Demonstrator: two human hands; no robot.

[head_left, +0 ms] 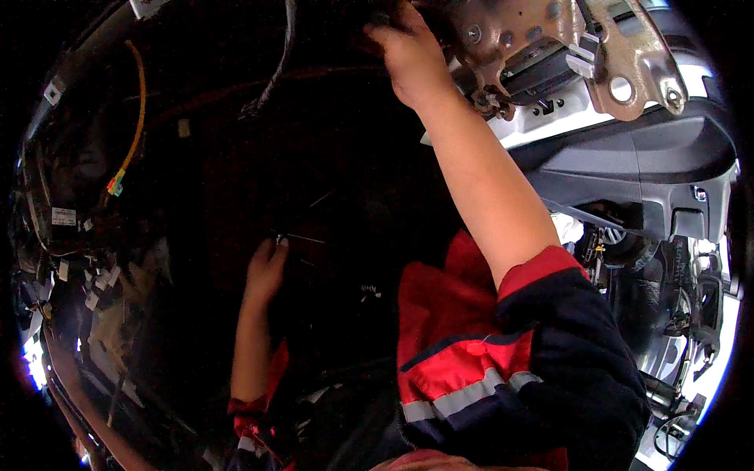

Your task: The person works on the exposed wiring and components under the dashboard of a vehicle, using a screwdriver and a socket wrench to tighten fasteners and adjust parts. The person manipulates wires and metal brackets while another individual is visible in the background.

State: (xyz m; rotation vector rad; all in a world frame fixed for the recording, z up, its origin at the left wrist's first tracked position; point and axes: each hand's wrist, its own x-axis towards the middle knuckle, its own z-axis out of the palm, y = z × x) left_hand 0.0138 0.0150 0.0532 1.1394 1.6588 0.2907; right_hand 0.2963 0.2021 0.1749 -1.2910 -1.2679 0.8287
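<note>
My right hand (pixel 415 61) is raised at the top of the view, at the end of a bare forearm. It is beside a brown metal bracket (pixel 518 35), and its fingertips fade into shadow, so what they touch cannot be made out. Lower and to the left, in a dark area, my left hand (pixel 267 267) is closed, thumb and fingers together. A small shiny bit (pixel 280 238) shows at its fingertips, with a thin bright line running off to the right; its kind is too dark to tell.
An orange cable (pixel 142 94) with a yellow-green connector hangs at the left, and a grey wire bundle (pixel 284 59) at the top. Loose wiring and white connectors (pixel 102 286) line the left edge. A dark grey car door panel (pixel 620 161) is at the right.
</note>
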